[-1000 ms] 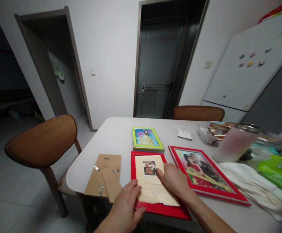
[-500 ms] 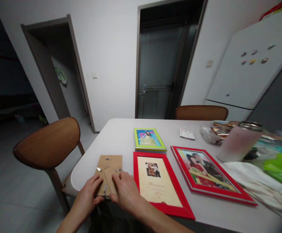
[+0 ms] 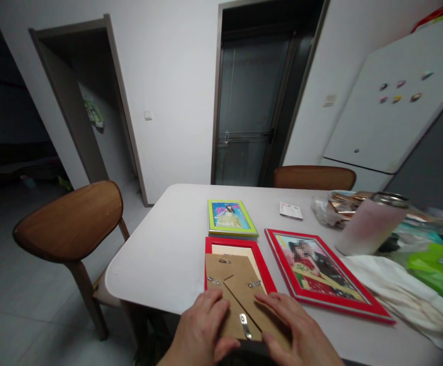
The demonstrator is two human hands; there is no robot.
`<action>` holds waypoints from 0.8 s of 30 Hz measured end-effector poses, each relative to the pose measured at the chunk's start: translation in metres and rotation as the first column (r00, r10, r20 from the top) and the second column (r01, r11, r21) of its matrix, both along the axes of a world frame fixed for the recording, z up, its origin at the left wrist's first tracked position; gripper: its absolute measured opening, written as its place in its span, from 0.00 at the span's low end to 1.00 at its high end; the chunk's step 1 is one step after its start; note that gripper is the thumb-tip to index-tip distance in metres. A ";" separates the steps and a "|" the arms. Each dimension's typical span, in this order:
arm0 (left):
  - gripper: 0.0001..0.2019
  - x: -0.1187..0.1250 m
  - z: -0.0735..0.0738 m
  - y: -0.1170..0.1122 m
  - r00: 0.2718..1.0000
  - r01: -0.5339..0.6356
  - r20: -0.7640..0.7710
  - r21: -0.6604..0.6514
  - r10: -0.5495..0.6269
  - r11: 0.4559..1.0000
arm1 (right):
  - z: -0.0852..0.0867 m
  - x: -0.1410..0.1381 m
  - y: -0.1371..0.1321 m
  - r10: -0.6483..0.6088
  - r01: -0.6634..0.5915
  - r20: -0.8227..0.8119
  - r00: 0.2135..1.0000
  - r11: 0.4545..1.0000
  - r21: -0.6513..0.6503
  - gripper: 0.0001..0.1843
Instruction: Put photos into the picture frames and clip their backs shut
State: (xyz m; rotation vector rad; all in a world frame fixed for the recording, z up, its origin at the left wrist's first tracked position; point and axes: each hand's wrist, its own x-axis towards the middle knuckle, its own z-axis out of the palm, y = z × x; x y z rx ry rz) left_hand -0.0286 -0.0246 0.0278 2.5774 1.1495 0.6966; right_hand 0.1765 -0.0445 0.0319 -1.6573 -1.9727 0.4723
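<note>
Both hands grip a brown frame backing board [image 3: 240, 300] with several small metal hangers and a slanting cut line. My left hand [image 3: 204, 325] holds its left edge, fingers on top and thumb at the near edge. Gripping the right edge in the same way is my right hand [image 3: 297, 328]. Beneath the board lies a red picture frame [image 3: 265, 269], its cream insert mostly covered. Whether board and frame touch, I cannot tell. A second red frame [image 3: 328, 272] with a photo lies to the right. Behind stands a lime-green frame [image 3: 232, 218] lying flat, picture up.
On the white table [image 3: 152, 244] a small white card [image 3: 291, 210] lies farther back. A pink tumbler [image 3: 374, 223], white cloth [image 3: 392, 284] and green package [image 3: 440, 272] crowd the right side. Wooden chairs [image 3: 72, 221] stand left and behind.
Both hands have carried the backing board rightward from the bare table at the left to above the near red frame. The frames on the table have stayed in place.
</note>
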 end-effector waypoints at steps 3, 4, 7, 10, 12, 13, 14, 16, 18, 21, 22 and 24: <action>0.22 0.022 0.001 0.008 1.000 -0.007 -0.015 -0.144 0.005 0.990 | -0.015 0.018 0.002 -0.049 0.048 0.053 0.997 0.999 0.015 0.23; 0.21 0.025 0.000 0.013 1.000 -0.016 -0.013 -0.179 0.013 0.984 | -0.018 0.020 0.006 -0.055 0.053 0.069 0.996 0.998 0.028 0.23; 0.14 0.029 -0.003 0.027 0.999 -0.028 -0.025 -0.219 0.023 0.975 | -0.024 0.018 0.019 -0.065 0.056 0.122 0.990 0.995 0.079 0.22; 0.08 0.027 -0.004 0.034 0.997 -0.030 -0.074 -0.185 0.017 0.982 | -0.027 0.015 0.027 -0.061 0.040 0.161 0.985 0.990 0.132 0.20; 0.07 0.025 -0.004 0.034 0.995 -0.029 -0.097 -0.178 0.012 0.984 | -0.028 0.015 0.028 -0.052 0.027 0.170 0.984 0.989 0.146 0.20; 0.07 0.024 -0.004 0.033 0.995 -0.033 -0.100 -0.181 0.015 0.983 | -0.028 0.016 0.028 -0.043 0.017 0.173 0.984 0.989 0.147 0.20; 0.08 0.023 -0.004 0.032 0.995 -0.038 -0.099 -0.182 0.020 0.982 | -0.028 0.017 0.029 -0.032 0.007 0.176 0.984 0.990 0.144 0.19; 0.10 0.021 -0.005 0.029 0.995 -0.040 -0.096 -0.187 0.022 0.982 | -0.027 0.020 0.032 -0.013 -0.013 0.187 0.982 0.991 0.136 0.18; 0.17 0.020 -0.009 0.027 0.996 -0.026 -0.087 -0.189 0.010 0.982 | -0.025 0.022 0.038 -0.013 -0.018 0.219 0.976 0.990 0.137 0.18; 0.21 0.019 -0.017 0.027 0.998 0.006 -0.066 -0.188 -0.019 0.982 | -0.023 0.023 0.051 -0.083 0.036 0.305 0.949 0.987 0.159 0.20; 0.21 0.018 -0.019 0.027 0.998 0.008 -0.060 -0.185 -0.019 0.983 | -0.023 0.022 0.055 -0.107 0.055 0.328 0.939 0.985 0.163 0.21; 0.21 0.018 -0.022 0.028 0.998 -0.002 -0.057 -0.179 -0.008 0.984 | -0.024 0.021 0.061 -0.118 0.066 0.345 0.931 0.985 0.160 0.21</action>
